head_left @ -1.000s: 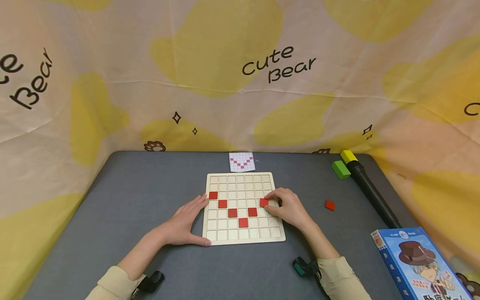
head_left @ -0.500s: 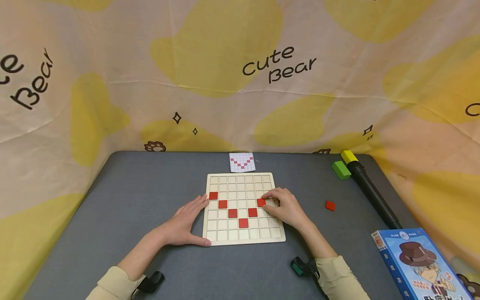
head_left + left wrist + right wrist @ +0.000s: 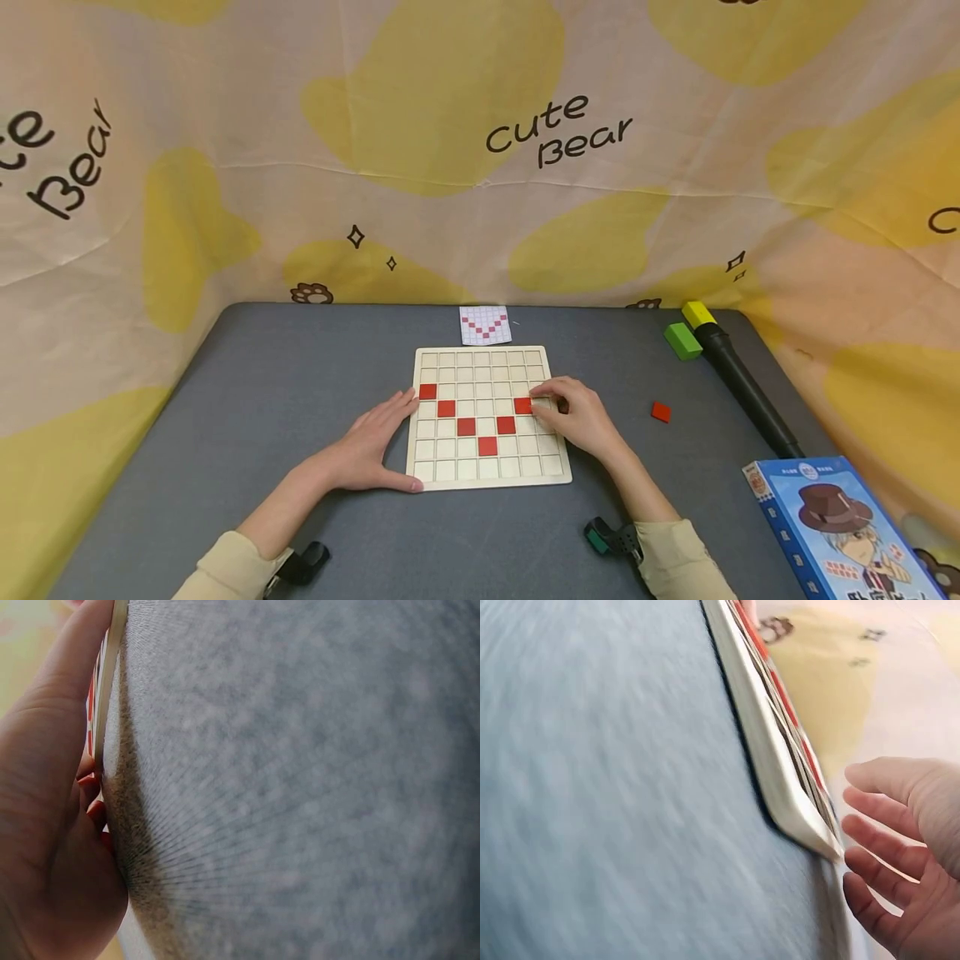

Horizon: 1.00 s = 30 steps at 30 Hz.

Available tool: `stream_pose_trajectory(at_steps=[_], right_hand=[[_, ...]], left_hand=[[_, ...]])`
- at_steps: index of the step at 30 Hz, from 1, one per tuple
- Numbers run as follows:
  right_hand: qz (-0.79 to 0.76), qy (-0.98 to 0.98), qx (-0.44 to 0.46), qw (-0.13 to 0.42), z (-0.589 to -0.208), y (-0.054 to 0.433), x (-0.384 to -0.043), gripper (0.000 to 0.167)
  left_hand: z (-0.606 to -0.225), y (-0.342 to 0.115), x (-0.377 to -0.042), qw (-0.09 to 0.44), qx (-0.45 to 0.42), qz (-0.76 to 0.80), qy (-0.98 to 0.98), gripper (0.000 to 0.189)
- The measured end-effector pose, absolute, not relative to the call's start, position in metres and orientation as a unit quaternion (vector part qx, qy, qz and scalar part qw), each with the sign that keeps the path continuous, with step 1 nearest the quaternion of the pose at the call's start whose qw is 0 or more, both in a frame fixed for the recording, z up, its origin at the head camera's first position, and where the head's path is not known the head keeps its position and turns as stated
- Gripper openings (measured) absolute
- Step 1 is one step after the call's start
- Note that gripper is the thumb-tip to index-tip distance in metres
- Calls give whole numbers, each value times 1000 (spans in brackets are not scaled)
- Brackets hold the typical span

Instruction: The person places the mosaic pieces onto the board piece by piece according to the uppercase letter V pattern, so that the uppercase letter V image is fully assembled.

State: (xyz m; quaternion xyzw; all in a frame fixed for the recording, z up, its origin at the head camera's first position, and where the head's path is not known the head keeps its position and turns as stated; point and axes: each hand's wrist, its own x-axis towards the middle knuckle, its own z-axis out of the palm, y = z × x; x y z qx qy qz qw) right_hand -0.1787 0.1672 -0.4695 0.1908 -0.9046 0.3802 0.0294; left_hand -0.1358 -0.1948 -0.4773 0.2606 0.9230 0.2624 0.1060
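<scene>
A cream grid board (image 3: pixel 491 483) lies on the grey table, with several red square tiles (image 3: pixel 487 447) set in its cells in a V. My left hand (image 3: pixel 367 446) rests along the board's left edge, fingers straight, thumb at the near left corner. In the left wrist view its thumb (image 3: pixel 56 682) lies along the board's side. Over the right part of the board, my right hand (image 3: pixel 577 414) is beside the rightmost red tile (image 3: pixel 522 406), fingertips just off it. The right wrist view shows its fingers (image 3: pixel 881 832) parted and loosely bent, holding nothing.
Behind the board lies a small paper card (image 3: pixel 485 325) printed with a V pattern. One loose red tile (image 3: pixel 661 412) is to the right. Further right are a green block (image 3: pixel 682 341), a yellow-tipped black rod (image 3: pixel 738 375) and a blue box (image 3: pixel 847 525).
The rightmost red tile shifted slightly left with my right hand, then stayed in its cell as the fingers let go and drew back right. My left hand has not moved.
</scene>
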Motion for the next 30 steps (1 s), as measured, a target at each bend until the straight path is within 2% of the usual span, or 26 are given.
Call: stream_pose_trajectory(at_steps=[11, 20, 30], right_hand=[[338, -933, 93, 78, -460, 229, -171, 19], [280, -957, 27, 69, -456, 281, -157, 27], [286, -954, 45, 73, -461, 288, -154, 29]], left_hand=[[-479, -195, -137, 105, 263, 259, 923, 121], [-478, -195, -136, 104, 262, 261, 923, 122], [-478, -194, -136, 103, 264, 263, 922, 121]])
